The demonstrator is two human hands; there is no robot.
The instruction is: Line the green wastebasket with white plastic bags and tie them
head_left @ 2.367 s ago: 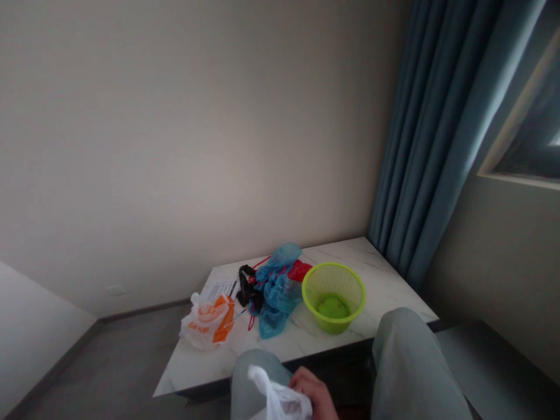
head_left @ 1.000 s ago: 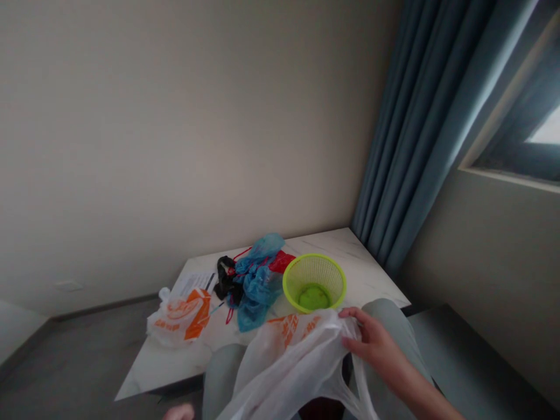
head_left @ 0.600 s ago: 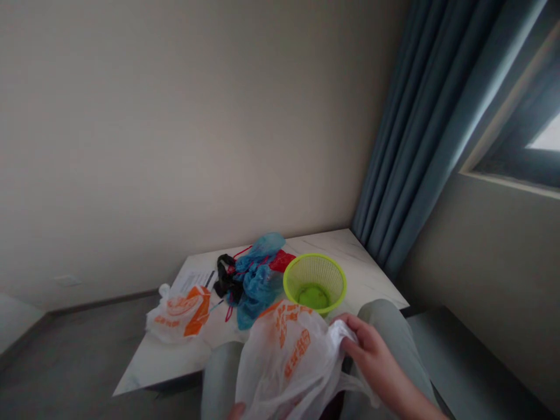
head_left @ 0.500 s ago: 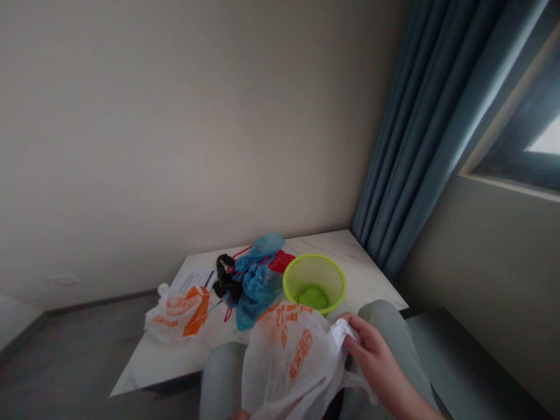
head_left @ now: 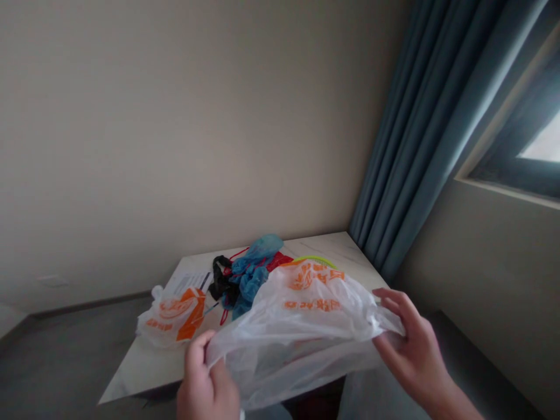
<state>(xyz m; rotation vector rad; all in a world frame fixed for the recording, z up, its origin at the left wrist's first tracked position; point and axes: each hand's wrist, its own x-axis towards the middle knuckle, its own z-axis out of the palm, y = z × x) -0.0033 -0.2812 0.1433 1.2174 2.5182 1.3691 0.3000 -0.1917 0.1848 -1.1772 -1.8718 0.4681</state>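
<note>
A white plastic bag (head_left: 297,326) with orange print is stretched between my two hands above my lap. My left hand (head_left: 207,379) grips its left edge between thumb and fingers. At the other end, my right hand (head_left: 411,344) holds the right side of the bag, fingers above and thumb below. Behind the bag, only the rim of the green plastic basket (head_left: 317,260) shows; the rest is hidden. Left of the basket lie crumpled blue plastic bags (head_left: 251,280), a black plastic bag (head_left: 222,280) and a red plastic bag (head_left: 280,261).
Another white and orange plastic bag (head_left: 172,315) lies on the left of the marble-patterned table (head_left: 140,370). A printed sheet (head_left: 188,282) is behind it. A wall backs the table, and a blue curtain (head_left: 420,140) hangs at the right beside a window (head_left: 516,146).
My left hand has come up into view holding the bag's edge. The bag has been raised and spread sideways, covering most of the basket. My right hand has moved right and slightly up.
</note>
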